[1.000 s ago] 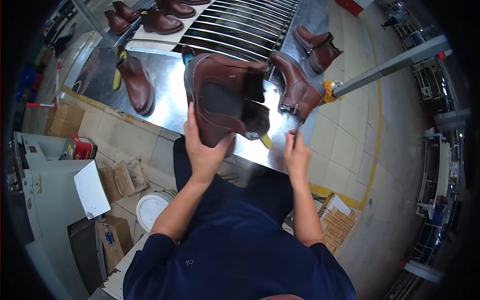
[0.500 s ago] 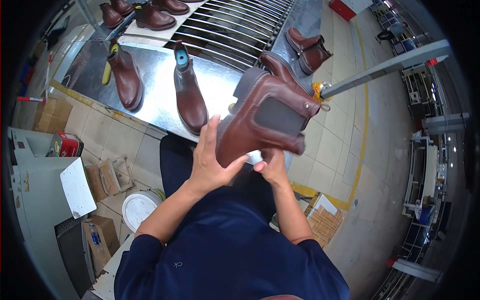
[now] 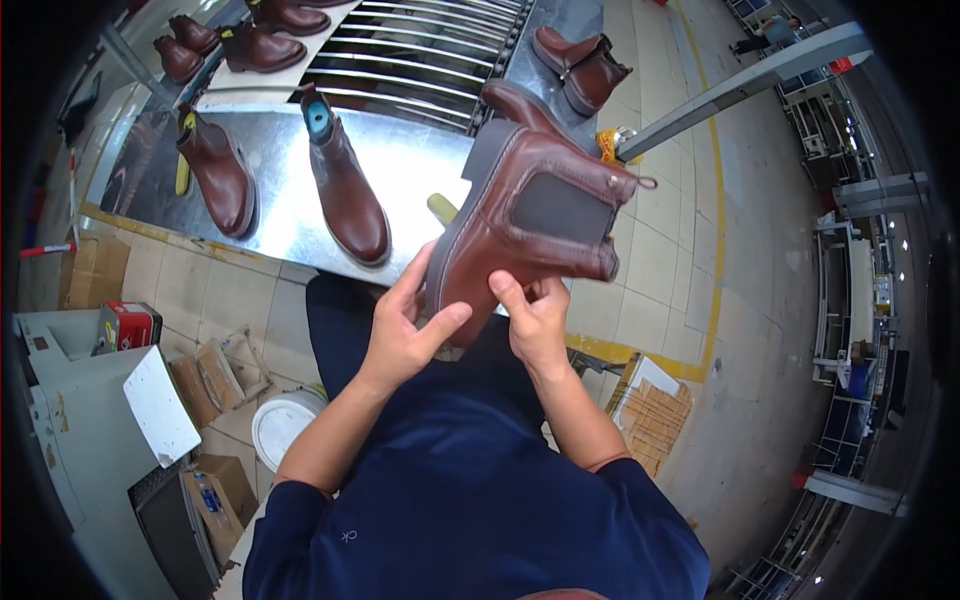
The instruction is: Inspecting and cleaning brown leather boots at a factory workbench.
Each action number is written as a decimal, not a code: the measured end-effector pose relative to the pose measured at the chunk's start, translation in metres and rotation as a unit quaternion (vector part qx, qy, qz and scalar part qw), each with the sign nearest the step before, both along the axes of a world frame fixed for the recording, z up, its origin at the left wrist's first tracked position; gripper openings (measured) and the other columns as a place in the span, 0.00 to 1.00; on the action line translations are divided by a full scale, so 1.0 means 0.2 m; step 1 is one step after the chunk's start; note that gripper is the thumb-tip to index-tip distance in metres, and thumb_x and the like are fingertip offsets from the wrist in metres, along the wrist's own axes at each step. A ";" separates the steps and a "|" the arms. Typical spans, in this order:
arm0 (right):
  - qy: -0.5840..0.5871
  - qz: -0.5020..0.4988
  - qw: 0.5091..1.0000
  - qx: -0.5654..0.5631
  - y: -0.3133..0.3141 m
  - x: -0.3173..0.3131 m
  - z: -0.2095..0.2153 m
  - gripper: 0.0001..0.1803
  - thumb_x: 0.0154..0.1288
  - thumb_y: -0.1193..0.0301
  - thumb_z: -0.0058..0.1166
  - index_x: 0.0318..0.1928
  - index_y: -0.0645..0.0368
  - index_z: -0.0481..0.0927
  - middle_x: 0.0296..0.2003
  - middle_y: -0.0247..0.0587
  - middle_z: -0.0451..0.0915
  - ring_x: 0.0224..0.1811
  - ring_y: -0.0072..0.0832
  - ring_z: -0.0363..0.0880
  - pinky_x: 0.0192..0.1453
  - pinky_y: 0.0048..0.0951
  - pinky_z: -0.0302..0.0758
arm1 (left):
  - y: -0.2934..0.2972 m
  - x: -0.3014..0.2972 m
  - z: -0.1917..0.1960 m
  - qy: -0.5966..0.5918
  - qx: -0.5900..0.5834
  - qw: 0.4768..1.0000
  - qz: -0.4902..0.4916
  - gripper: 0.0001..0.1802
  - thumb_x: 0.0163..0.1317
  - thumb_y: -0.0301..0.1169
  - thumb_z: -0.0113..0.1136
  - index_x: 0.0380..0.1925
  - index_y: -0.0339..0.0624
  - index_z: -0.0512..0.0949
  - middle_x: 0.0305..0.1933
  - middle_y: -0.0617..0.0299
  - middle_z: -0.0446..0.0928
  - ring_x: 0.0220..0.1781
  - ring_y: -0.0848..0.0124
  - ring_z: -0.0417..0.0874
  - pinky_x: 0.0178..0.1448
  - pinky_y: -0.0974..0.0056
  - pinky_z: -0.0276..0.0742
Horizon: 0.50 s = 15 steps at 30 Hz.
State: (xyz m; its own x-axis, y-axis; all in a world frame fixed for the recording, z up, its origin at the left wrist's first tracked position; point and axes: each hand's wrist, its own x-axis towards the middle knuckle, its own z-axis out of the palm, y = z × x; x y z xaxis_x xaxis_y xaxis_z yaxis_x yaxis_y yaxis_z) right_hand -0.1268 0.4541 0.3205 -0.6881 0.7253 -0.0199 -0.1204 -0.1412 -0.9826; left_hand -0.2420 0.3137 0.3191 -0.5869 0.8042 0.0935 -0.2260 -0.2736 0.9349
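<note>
A brown leather Chelsea boot (image 3: 475, 235) is held up on its side, its dark elastic panel toward me and its sole facing left. Around the toe end, my left hand (image 3: 405, 325) grips by the sole edge, with the thumb across the front. My right hand (image 3: 537, 322) is closed on the boot's upper, thumb on the leather and fingers partly hidden behind it. Two similar boots, one with a blue insole showing (image 3: 345, 195) and one farther left (image 3: 216, 178), stand on the metal table (image 3: 278, 175).
More brown boots (image 3: 262, 48) sit at the far left, and others (image 3: 588, 70) lie at the far right beside a roller conveyor (image 3: 415, 55). A grey metal bar (image 3: 740, 90) juts out on the right. Below left are a white bucket (image 3: 285, 425) and a grey cabinet (image 3: 85, 420).
My right thumb has come onto the boot's upper, and the right hand has risen against it. The left fingers have settled around the toe. The whole view has shifted slightly.
</note>
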 end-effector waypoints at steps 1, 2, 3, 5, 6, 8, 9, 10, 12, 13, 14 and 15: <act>0.023 -0.002 1.000 0.018 -0.01 -0.01 0.01 0.23 0.71 0.66 0.68 0.58 0.69 0.78 0.52 0.44 0.84 0.53 0.25 0.81 0.59 0.30 0.77 | 0.00 0.00 0.00 -0.010 0.003 1.000 -0.002 0.42 0.68 0.25 0.67 0.77 0.28 0.57 0.73 0.47 0.70 0.72 0.63 0.74 0.76 0.59 0.68; 0.047 -0.004 0.998 0.037 -0.02 -0.02 0.03 0.22 0.71 0.68 0.68 0.58 0.69 0.79 0.52 0.43 0.84 0.53 0.26 0.81 0.58 0.30 0.77 | 0.00 -0.01 0.00 0.000 -0.004 1.000 -0.014 0.42 0.68 0.21 0.64 0.78 0.24 0.54 0.74 0.47 0.68 0.75 0.63 0.71 0.79 0.58 0.64; 0.031 0.005 0.997 0.065 0.00 0.00 0.00 0.22 0.71 0.70 0.68 0.59 0.68 0.79 0.53 0.42 0.83 0.55 0.28 0.81 0.59 0.31 0.77 | 0.00 -0.01 -0.02 -0.005 -0.007 1.000 -0.011 0.42 0.68 0.20 0.64 0.78 0.25 0.54 0.74 0.47 0.68 0.75 0.63 0.71 0.79 0.58 0.64; 0.005 -0.008 0.993 0.116 -0.03 0.01 0.02 0.16 0.72 0.67 0.67 0.54 0.65 0.84 0.47 0.39 0.87 0.50 0.28 0.84 0.57 0.31 0.78 | -0.01 0.00 -0.03 -0.019 -0.010 1.000 -0.008 0.42 0.68 0.20 0.65 0.78 0.26 0.55 0.74 0.48 0.69 0.75 0.64 0.71 0.79 0.58 0.64; -0.033 -0.001 0.988 0.153 -0.02 0.02 0.00 0.14 0.73 0.66 0.66 0.51 0.63 0.85 0.45 0.39 0.88 0.49 0.28 0.85 0.56 0.31 0.79 | -0.01 0.00 -0.04 -0.013 -0.005 1.000 -0.011 0.42 0.68 0.20 0.65 0.78 0.26 0.55 0.74 0.48 0.69 0.75 0.64 0.71 0.79 0.58 0.64; -0.038 -0.006 0.988 0.152 -0.03 0.03 0.01 0.13 0.73 0.65 0.65 0.50 0.63 0.86 0.44 0.39 0.88 0.47 0.29 0.86 0.55 0.31 0.79 | -0.01 0.00 -0.03 -0.031 -0.009 0.999 -0.021 0.42 0.67 0.19 0.65 0.78 0.27 0.55 0.73 0.49 0.69 0.74 0.64 0.72 0.79 0.59 0.65; -0.049 -0.006 0.988 0.147 -0.04 0.04 0.00 0.13 0.74 0.65 0.65 0.48 0.62 0.87 0.42 0.39 0.89 0.46 0.29 0.86 0.54 0.31 0.79 | -0.01 0.01 -0.03 -0.033 -0.013 0.999 -0.022 0.42 0.67 0.19 0.65 0.78 0.27 0.56 0.72 0.49 0.70 0.73 0.65 0.73 0.78 0.59 0.67; -0.044 -0.008 0.987 0.151 -0.04 0.04 -0.01 0.13 0.74 0.65 0.65 0.48 0.62 0.87 0.42 0.39 0.89 0.46 0.29 0.86 0.54 0.31 0.79 | -0.01 0.01 -0.02 -0.028 -0.009 0.999 -0.023 0.42 0.67 0.19 0.65 0.78 0.27 0.56 0.72 0.49 0.70 0.73 0.65 0.73 0.78 0.59 0.67; -0.057 -0.001 0.988 0.146 -0.04 0.06 -0.06 0.13 0.74 0.65 0.65 0.48 0.62 0.87 0.43 0.39 0.89 0.46 0.30 0.86 0.53 0.32 0.80 | -0.01 0.01 -0.03 -0.029 -0.011 0.999 -0.025 0.40 0.68 0.18 0.64 0.77 0.27 0.56 0.71 0.50 0.71 0.71 0.65 0.74 0.76 0.60 0.69; -0.042 -0.001 0.989 0.143 -0.04 0.06 -0.08 0.12 0.73 0.67 0.66 0.49 0.62 0.87 0.43 0.39 0.89 0.46 0.29 0.86 0.52 0.31 0.80 | 0.00 0.02 -0.03 -0.037 -0.010 0.999 -0.024 0.40 0.68 0.18 0.63 0.77 0.27 0.56 0.71 0.50 0.71 0.71 0.66 0.74 0.76 0.60 0.69; -0.040 -0.001 0.988 0.146 -0.05 0.07 -0.09 0.12 0.73 0.67 0.66 0.49 0.62 0.87 0.43 0.39 0.89 0.46 0.29 0.86 0.52 0.31 0.80 | -0.01 0.02 -0.03 -0.034 -0.007 0.999 -0.024 0.40 0.68 0.18 0.63 0.77 0.27 0.56 0.71 0.50 0.71 0.71 0.66 0.74 0.76 0.60 0.69; -0.043 -0.005 0.990 0.137 -0.05 0.08 -0.09 0.12 0.72 0.68 0.67 0.49 0.62 0.86 0.43 0.39 0.89 0.46 0.29 0.86 0.53 0.31 0.80 | -0.01 0.03 -0.03 -0.038 -0.014 0.999 -0.026 0.40 0.68 0.17 0.63 0.77 0.27 0.56 0.71 0.50 0.71 0.71 0.66 0.74 0.76 0.60 0.69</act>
